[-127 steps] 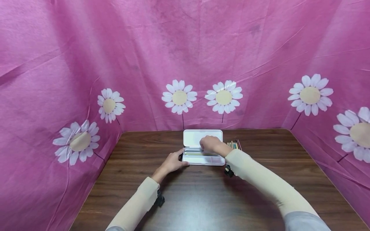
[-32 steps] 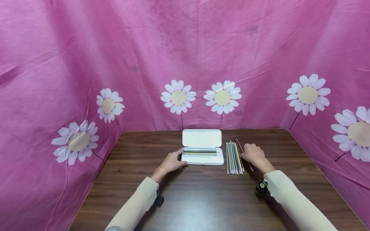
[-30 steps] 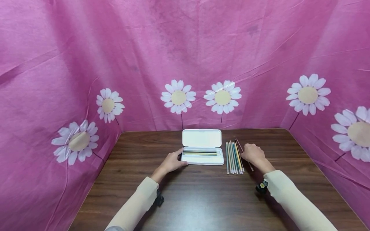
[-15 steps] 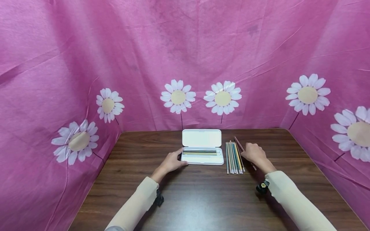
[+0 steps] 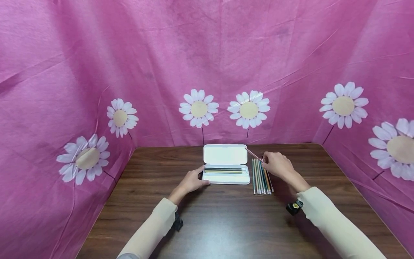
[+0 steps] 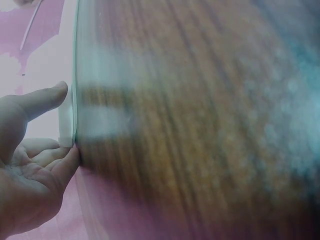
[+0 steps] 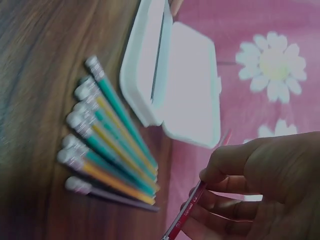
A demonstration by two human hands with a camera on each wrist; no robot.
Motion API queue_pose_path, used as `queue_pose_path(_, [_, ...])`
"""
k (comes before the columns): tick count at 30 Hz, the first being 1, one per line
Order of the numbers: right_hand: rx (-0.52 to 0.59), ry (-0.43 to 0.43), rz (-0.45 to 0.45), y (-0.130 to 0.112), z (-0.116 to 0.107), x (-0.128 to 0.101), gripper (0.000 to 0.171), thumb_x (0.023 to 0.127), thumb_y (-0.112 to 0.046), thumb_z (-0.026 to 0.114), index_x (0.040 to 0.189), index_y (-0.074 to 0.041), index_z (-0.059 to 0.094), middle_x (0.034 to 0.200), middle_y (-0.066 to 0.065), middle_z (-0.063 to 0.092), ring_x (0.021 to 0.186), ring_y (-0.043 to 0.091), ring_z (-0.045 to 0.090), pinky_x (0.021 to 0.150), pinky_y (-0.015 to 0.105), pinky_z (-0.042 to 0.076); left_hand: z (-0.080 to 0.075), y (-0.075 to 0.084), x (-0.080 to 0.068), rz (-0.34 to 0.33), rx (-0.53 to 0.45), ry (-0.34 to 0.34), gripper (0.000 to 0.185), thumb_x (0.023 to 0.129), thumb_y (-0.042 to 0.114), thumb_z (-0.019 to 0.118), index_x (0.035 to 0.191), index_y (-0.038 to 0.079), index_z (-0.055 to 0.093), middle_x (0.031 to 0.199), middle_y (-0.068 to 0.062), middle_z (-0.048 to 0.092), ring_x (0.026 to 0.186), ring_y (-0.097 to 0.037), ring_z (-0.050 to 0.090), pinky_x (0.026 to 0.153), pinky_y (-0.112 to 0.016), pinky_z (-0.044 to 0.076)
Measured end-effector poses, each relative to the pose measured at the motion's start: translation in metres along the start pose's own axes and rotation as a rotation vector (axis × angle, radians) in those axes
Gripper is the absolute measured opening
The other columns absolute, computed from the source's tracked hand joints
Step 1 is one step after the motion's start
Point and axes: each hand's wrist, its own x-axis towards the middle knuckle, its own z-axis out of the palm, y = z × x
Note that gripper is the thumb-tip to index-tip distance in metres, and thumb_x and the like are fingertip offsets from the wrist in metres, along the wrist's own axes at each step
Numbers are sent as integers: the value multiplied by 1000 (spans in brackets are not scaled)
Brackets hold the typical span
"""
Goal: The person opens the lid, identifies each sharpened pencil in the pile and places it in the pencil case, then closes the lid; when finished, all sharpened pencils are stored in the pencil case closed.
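Note:
An open white pencil case (image 5: 227, 178) lies on the table, its lid (image 5: 225, 154) tipped back. Several pencils (image 5: 224, 170) lie along the rear part of its tray. My left hand (image 5: 192, 181) holds the left end of the case, thumb at the front corner and fingers at the side. In my right hand (image 5: 279, 166) a dark red pencil (image 7: 186, 215) is pinched between thumb and fingers, tilted above the table. Beneath and left of that hand, a row of loose pencils (image 7: 117, 132), green, yellow and dark, lies with the erasers toward me.
The brown wooden table (image 5: 207, 216) extends around the case and the pencil row. A pink cloth (image 5: 155, 72) printed with white daisies hangs behind the table and along both sides. A small dark camera (image 5: 294, 207) sits on the right wrist.
My right hand went from the case to the red pencil at the row's right end, then lifted it and swung it leftward over the row. My left hand stayed at the case.

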Motion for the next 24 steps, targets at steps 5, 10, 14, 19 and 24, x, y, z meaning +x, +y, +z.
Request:
queue_pose_path(5, [-17, -13, -100, -21, -3, 5, 5, 87, -13, 71, 82, -15, 68, 72, 1, 65, 64, 22, 57, 53, 39, 44, -1, -1, 0, 20, -7, 1, 82, 93, 35, 82, 158, -1, 48, 155, -26, 56, 142, -44, 56, 119, -55, 46])
queue_pose_path(10, [-49, -45, -200, -39, -2, 13, 9, 87, -11, 74, 81, -15, 69, 71, -1, 65, 62, 18, 56, 53, 37, 46, -1, 0, -1, 11, -5, -3, 83, 93, 36, 82, 159, 0, 46, 156, -25, 55, 143, -43, 55, 120, -54, 46])
queue_pose_path(14, [-81, -67, -266, -52, 3, 23, 13, 87, -7, 73, 79, -15, 66, 71, -2, 63, 62, 15, 53, 54, 34, 44, -3, 6, -2, -24, -11, -17, 84, 93, 33, 83, 160, 1, 45, 158, -24, 54, 145, -42, 54, 122, -54, 44])
queue_pose_path(19, [-126, -93, -323, -67, 12, 35, 9, 86, -9, 76, 82, -15, 71, 77, -2, 70, 66, 18, 61, 55, 39, 51, 1, -3, 2, 1, 7, -4, 83, 92, 36, 83, 159, 3, 48, 154, -24, 58, 141, -43, 58, 119, -54, 47])
queue_pose_path(24, [-145, -113, -351, -79, 23, 45, 13, 85, -9, 77, 78, -18, 70, 78, -3, 70, 68, 20, 63, 55, 42, 53, 5, -13, 6, 38, 38, 19, 85, 93, 45, 81, 160, 6, 48, 152, -24, 60, 137, -42, 61, 116, -52, 50])
